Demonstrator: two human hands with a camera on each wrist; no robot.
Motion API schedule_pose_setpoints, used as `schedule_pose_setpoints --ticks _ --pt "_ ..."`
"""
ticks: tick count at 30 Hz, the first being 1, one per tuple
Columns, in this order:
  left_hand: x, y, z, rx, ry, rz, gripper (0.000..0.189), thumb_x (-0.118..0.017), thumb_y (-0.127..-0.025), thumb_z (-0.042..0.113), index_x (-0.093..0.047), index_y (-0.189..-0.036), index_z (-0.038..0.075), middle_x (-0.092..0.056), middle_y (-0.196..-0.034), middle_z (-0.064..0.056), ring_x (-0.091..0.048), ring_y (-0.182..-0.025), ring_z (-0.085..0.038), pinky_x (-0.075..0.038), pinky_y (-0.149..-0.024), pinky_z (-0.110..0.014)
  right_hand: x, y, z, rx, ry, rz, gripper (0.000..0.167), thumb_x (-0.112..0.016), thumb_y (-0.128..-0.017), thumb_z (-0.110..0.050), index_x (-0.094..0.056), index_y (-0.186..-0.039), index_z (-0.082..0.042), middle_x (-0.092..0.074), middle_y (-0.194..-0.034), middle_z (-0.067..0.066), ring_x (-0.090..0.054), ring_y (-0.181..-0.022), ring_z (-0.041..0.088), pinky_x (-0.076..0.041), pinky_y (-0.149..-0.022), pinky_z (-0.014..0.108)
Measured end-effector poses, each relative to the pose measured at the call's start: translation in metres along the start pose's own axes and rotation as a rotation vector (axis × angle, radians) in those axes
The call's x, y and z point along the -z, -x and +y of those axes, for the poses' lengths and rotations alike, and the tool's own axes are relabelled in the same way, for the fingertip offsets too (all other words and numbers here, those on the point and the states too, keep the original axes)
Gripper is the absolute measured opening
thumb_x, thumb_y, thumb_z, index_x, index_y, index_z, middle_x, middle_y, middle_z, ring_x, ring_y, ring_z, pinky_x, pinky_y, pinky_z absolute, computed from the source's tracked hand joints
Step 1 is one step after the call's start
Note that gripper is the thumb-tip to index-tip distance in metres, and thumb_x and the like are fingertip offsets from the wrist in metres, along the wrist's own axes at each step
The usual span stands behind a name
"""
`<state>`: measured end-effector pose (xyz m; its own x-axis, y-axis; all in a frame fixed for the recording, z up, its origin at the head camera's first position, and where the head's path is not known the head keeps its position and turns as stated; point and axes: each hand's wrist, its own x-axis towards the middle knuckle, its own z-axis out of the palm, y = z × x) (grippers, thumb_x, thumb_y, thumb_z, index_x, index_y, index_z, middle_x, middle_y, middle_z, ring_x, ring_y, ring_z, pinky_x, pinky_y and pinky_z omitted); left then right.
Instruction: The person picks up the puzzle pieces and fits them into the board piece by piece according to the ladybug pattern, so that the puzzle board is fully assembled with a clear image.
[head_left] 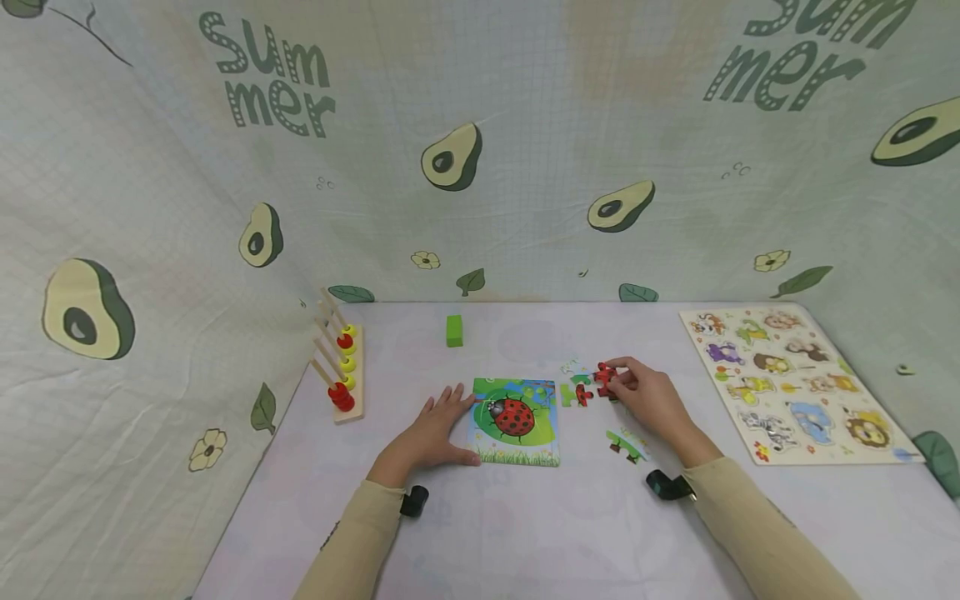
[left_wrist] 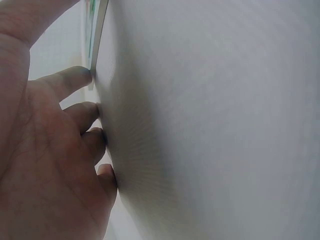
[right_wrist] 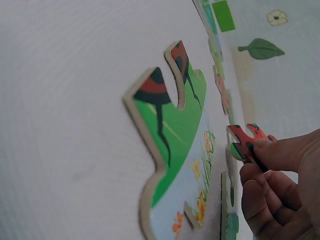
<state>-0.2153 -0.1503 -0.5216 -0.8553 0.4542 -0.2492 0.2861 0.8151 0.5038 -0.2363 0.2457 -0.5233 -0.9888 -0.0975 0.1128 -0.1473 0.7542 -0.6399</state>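
A square picture board (head_left: 491,455) with a red ladybug on green lies flat in the middle of the table. My left hand (head_left: 433,433) rests on the table at its left edge, fingers spread and straight; index fingertip and thumb are right at the edge. In the right wrist view, my right hand (right_wrist: 280,185) pinches a red and black puzzle piece (right_wrist: 244,142) between thumb and fingers. Beside that hand lie a red and green puzzle piece (head_left: 582,395) and pale and teal pieces (head_left: 573,367). Nearer the wrist is a larger green puzzle piece (right_wrist: 180,120) with black and red tips.
At the left stands a wooden peg rack (head_left: 358,400) with red and yellow beads. A green block (head_left: 454,331) sits behind the board. On the right lies a large animal peg puzzle (head_left: 738,400). A cloth with avocados (head_left: 453,158) hangs behind the table.
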Motion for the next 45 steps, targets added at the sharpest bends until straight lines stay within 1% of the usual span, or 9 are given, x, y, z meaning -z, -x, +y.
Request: schedule_pose_setpoints --ticks 9,12,16,18,23,31,35,38,45 --pt "-0.001 -0.001 -0.001 -0.003 -0.001 0.000 0.107 -0.085 -0.077 0.053 -0.029 -0.162 0.019 -0.011 -0.170 -0.007 -0.001 -0.157 -0.025 -0.002 -0.127 -0.047 0.001 0.002 -0.003 -0.014 -0.078 -0.003 0.030 -0.070 -0.097 -0.019 -0.063 -0.126 -0.012 -0.075 -0.096 0.008 -0.063 -0.073 0.016 -0.050 -0.060 0.031" --pt "0.000 0.000 0.000 0.000 -0.004 -0.004 0.108 -0.086 -0.077 0.052 -0.028 -0.162 0.020 -0.011 -0.170 -0.007 -0.001 -0.157 -0.024 -0.001 -0.127 -0.046 0.001 0.002 -0.004 -0.017 -0.117 -0.021 0.030 -0.070 -0.098 -0.019 -0.063 -0.126 -0.012 -0.075 -0.096 0.006 -0.064 -0.074 0.016 -0.050 -0.061 0.030" --pt "0.000 0.000 0.000 -0.004 0.000 -0.006 0.109 -0.086 -0.077 0.052 -0.029 -0.162 0.018 -0.011 -0.170 -0.009 -0.001 -0.157 -0.026 -0.002 -0.127 -0.047 0.001 0.003 -0.007 -0.013 -0.150 -0.048 0.030 -0.068 -0.099 -0.018 -0.063 -0.127 -0.011 -0.075 -0.095 0.003 -0.066 -0.080 0.016 -0.051 -0.065 0.030" --pt "0.000 0.000 0.000 -0.003 -0.001 -0.008 0.109 -0.086 -0.077 0.052 -0.028 -0.162 0.018 -0.011 -0.170 -0.009 -0.001 -0.157 -0.026 -0.002 -0.127 -0.047 0.000 0.003 -0.009 -0.013 -0.162 -0.058 0.029 -0.068 -0.099 -0.020 -0.063 -0.127 -0.012 -0.075 -0.093 0.002 -0.067 -0.080 0.016 -0.051 -0.066 0.031" --pt "0.000 0.000 0.001 -0.001 0.001 -0.006 0.109 -0.086 -0.077 0.051 -0.029 -0.162 0.017 -0.011 -0.170 -0.008 -0.001 -0.157 -0.026 -0.002 -0.127 -0.047 -0.003 0.005 -0.014 -0.014 -0.177 -0.078 0.029 -0.069 -0.099 -0.023 -0.063 -0.125 -0.013 -0.075 -0.090 -0.001 -0.067 -0.078 0.015 -0.051 -0.066 0.031" --pt "0.000 0.000 0.001 -0.001 0.011 -0.007 0.108 -0.086 -0.076 0.051 -0.029 -0.162 0.017 -0.011 -0.170 -0.009 -0.001 -0.157 -0.026 -0.002 -0.127 -0.047 -0.011 0.009 -0.026 -0.020 -0.184 -0.103 0.028 -0.072 -0.097 -0.020 -0.065 -0.123 -0.013 -0.072 -0.091 -0.002 -0.067 -0.080 0.014 -0.053 -0.068 0.031" --pt "0.001 0.001 0.002 -0.001 0.014 -0.007 0.108 -0.087 -0.076 0.050 -0.030 -0.162 0.017 -0.012 -0.170 -0.009 -0.002 -0.157 -0.027 -0.002 -0.127 -0.048 -0.016 0.011 -0.032 -0.008 -0.206 -0.121 0.028 -0.073 -0.096 -0.019 -0.065 -0.123 -0.013 -0.072 -0.093 -0.002 -0.067 -0.082 0.013 -0.055 -0.067 0.029" --pt "0.001 0.001 0.002 0.003 0.009 -0.006 0.107 -0.087 -0.076 0.050 -0.030 -0.162 0.018 -0.012 -0.170 -0.008 -0.001 -0.157 -0.026 -0.002 -0.127 -0.047 -0.020 0.011 -0.037 0.014 -0.234 -0.127 0.029 -0.073 -0.095 -0.018 -0.066 -0.122 -0.012 -0.072 -0.092 -0.001 -0.068 -0.080 0.013 -0.055 -0.066 0.028" --pt "0.000 0.000 0.002 0.008 0.003 -0.002 0.108 -0.087 -0.076 0.051 -0.030 -0.162 0.019 -0.011 -0.170 -0.007 -0.001 -0.157 -0.025 -0.001 -0.127 -0.046 -0.032 0.010 -0.047 0.057 -0.283 -0.158 0.025 -0.073 -0.095 -0.018 -0.066 -0.119 -0.016 -0.070 -0.086 -0.003 -0.066 -0.075 0.013 -0.051 -0.062 0.027"
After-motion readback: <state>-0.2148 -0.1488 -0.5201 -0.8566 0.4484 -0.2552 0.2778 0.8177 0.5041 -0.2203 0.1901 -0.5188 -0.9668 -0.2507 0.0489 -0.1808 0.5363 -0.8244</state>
